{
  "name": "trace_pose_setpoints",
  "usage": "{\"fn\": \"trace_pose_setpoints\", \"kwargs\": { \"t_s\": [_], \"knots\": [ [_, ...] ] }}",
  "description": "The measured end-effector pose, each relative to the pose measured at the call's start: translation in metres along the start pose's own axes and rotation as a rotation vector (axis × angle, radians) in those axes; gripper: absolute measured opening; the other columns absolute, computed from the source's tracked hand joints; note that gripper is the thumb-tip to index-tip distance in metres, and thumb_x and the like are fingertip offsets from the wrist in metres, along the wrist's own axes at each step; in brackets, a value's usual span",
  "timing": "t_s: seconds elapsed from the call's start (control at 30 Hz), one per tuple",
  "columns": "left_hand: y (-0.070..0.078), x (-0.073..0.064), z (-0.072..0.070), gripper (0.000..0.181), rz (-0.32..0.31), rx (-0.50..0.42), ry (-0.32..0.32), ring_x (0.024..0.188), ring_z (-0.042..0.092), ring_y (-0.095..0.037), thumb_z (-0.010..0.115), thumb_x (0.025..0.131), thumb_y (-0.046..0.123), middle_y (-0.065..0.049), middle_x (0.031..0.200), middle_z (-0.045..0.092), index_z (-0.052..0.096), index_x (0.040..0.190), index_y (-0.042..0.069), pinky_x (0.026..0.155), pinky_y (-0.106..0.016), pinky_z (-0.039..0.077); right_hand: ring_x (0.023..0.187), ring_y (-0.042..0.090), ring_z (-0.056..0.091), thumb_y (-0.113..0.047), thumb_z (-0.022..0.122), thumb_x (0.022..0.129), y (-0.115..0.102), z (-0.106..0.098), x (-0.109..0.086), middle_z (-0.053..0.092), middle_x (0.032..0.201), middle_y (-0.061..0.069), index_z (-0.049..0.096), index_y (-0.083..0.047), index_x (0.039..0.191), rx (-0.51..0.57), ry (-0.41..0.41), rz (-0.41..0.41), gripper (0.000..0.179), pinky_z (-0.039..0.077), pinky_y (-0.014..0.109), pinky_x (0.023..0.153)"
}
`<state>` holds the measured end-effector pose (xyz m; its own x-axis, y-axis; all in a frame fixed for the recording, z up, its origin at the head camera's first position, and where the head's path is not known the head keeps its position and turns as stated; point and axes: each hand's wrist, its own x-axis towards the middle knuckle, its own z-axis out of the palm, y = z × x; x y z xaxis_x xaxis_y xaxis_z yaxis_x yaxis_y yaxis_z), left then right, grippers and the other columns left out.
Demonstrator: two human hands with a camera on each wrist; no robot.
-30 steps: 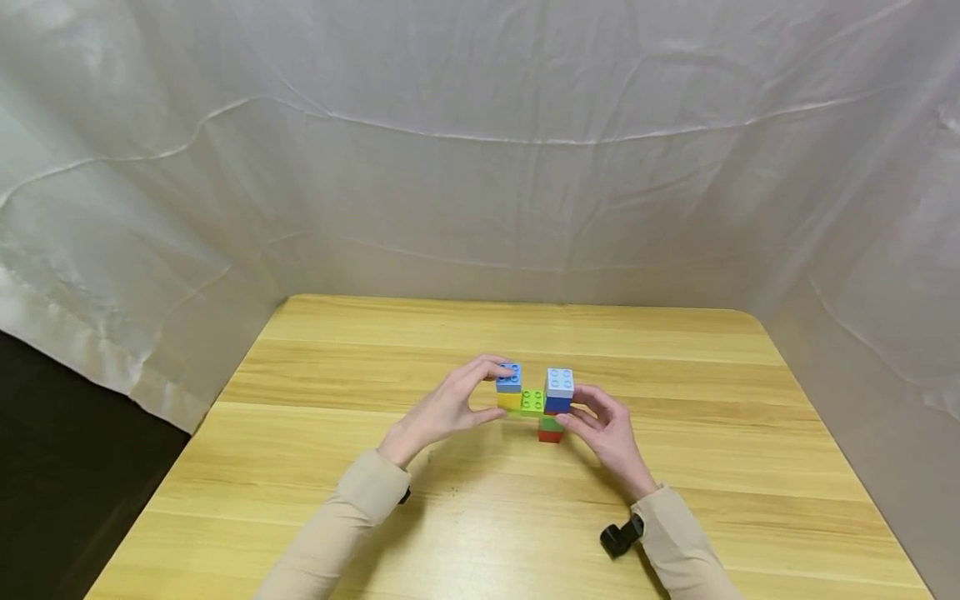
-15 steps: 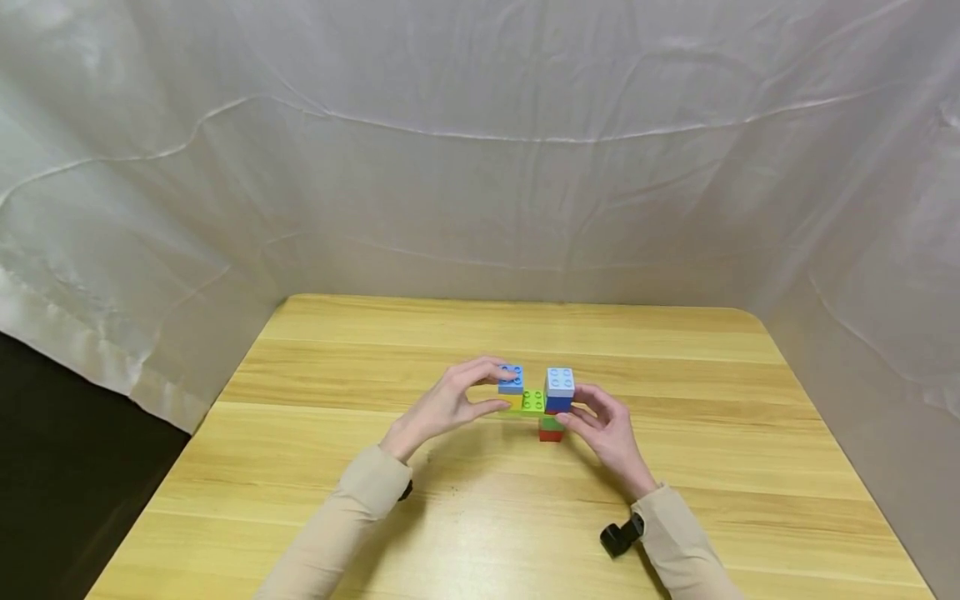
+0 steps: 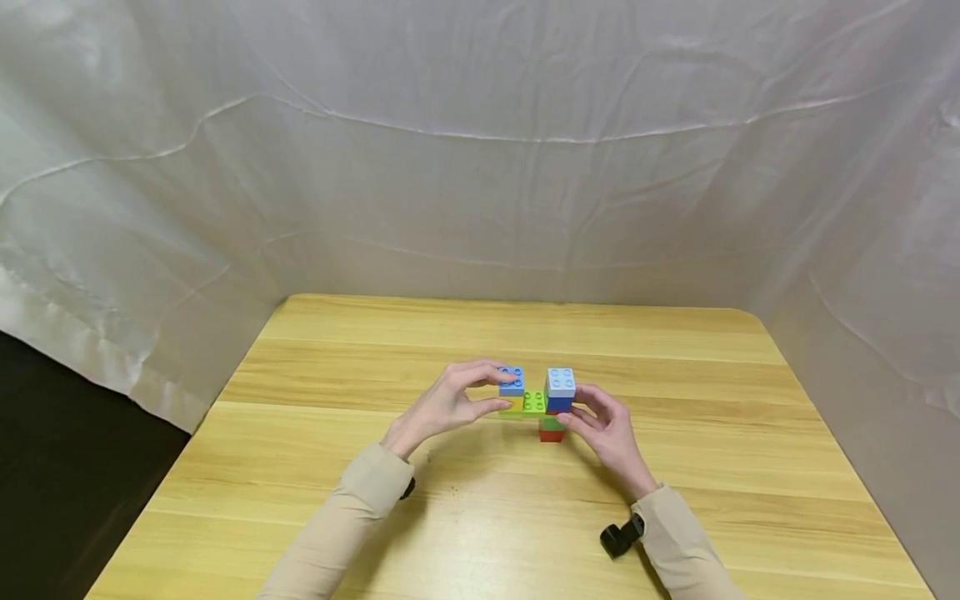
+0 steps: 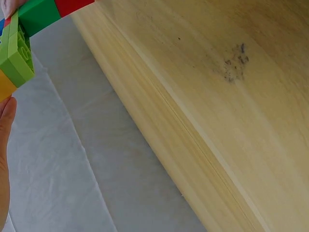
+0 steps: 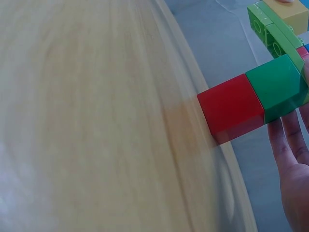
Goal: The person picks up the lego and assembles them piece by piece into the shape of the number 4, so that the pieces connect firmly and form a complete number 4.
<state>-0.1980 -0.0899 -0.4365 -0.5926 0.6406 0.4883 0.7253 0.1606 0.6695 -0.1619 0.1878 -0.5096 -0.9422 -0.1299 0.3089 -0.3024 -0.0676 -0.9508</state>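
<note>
A toy building-brick structure stands on the table, with a red brick (image 5: 231,108) at its foot and a green brick (image 5: 277,87) over that. Across it lies a lime green piece (image 3: 534,402) that juts out to the left. At the right end rise a dark blue brick (image 3: 558,404) and a pale blue brick (image 3: 560,382). My left hand (image 3: 453,400) pinches the left end, with fingers over the blue brick (image 3: 512,390) and the thumb at the yellow brick (image 3: 517,404) under it. My right hand (image 3: 611,429) grips the right stack around the dark blue brick's level.
The wooden table (image 3: 465,533) extends around the structure, and dark specks (image 4: 236,63) mark its surface. A pale curtain (image 3: 480,192) hangs behind and along both sides. A black wrist camera (image 3: 618,537) sits at my right cuff.
My left hand has shifted slightly right, and its thumb has closed in on the yellow brick. The blue and yellow bricks have moved slightly right. My right hand stays nearly still.
</note>
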Motion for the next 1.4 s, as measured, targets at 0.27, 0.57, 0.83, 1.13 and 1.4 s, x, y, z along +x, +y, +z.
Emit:
{"fn": "trace_pose_setpoints", "kwargs": {
  "t_s": [0.27, 0.57, 0.83, 1.13, 1.4],
  "knots": [
    [0.0005, 0.0012, 0.0013, 0.035, 0.01, -0.005, -0.001, 0.112, 0.07, -0.032, 0.076, 0.087, 0.002, -0.021, 0.124, 0.07, 0.068, 0.121, 0.0, 0.096, -0.036, 0.06, 0.109, 0.002, 0.066, 0.009, 0.073, 0.085, 0.0004, -0.0002, 0.0002, 0.069, 0.114, -0.011, 0.058, 0.01, 0.124, -0.011, 0.002, 0.015, 0.042, 0.058, 0.02, 0.094],
    [0.001, 0.0004, 0.0018, 0.035, -0.009, -0.017, 0.001, 0.111, 0.07, -0.033, 0.076, 0.086, 0.0, -0.021, 0.123, 0.071, 0.068, 0.12, -0.001, 0.098, -0.028, 0.058, 0.109, 0.002, 0.066, 0.009, 0.073, 0.085, 0.0001, -0.0001, -0.0007, 0.068, 0.115, -0.011, 0.055, 0.013, 0.125, -0.01, -0.004, 0.013, 0.044, 0.058, 0.02, 0.094],
    [0.0021, 0.0002, 0.0011, 0.034, -0.018, -0.01, 0.005, 0.109, 0.071, -0.03, 0.077, 0.086, 0.002, -0.018, 0.122, 0.072, 0.068, 0.119, 0.002, 0.098, -0.028, 0.058, 0.109, 0.003, 0.066, 0.011, 0.072, 0.084, 0.0023, 0.001, -0.0003, 0.069, 0.114, -0.01, 0.057, 0.011, 0.124, 0.004, 0.002, 0.004, 0.042, 0.058, 0.02, 0.094],
    [0.0033, 0.0004, 0.0008, 0.034, -0.05, -0.001, 0.007, 0.106, 0.073, -0.028, 0.076, 0.087, 0.004, -0.018, 0.121, 0.072, 0.068, 0.12, 0.003, 0.098, -0.032, 0.058, 0.108, 0.003, 0.067, 0.011, 0.071, 0.085, 0.0005, 0.0005, 0.0005, 0.068, 0.115, -0.011, 0.055, 0.014, 0.126, 0.009, -0.007, 0.004, 0.044, 0.058, 0.02, 0.094],
    [0.0024, 0.0007, 0.0023, 0.035, -0.034, 0.003, 0.008, 0.106, 0.073, -0.028, 0.076, 0.087, 0.003, -0.018, 0.123, 0.071, 0.067, 0.121, 0.002, 0.098, -0.031, 0.058, 0.109, 0.004, 0.067, 0.009, 0.073, 0.085, 0.0011, 0.0002, 0.0, 0.069, 0.115, -0.01, 0.059, 0.006, 0.125, 0.002, -0.002, 0.018, 0.042, 0.058, 0.02, 0.094]
  ]
}}
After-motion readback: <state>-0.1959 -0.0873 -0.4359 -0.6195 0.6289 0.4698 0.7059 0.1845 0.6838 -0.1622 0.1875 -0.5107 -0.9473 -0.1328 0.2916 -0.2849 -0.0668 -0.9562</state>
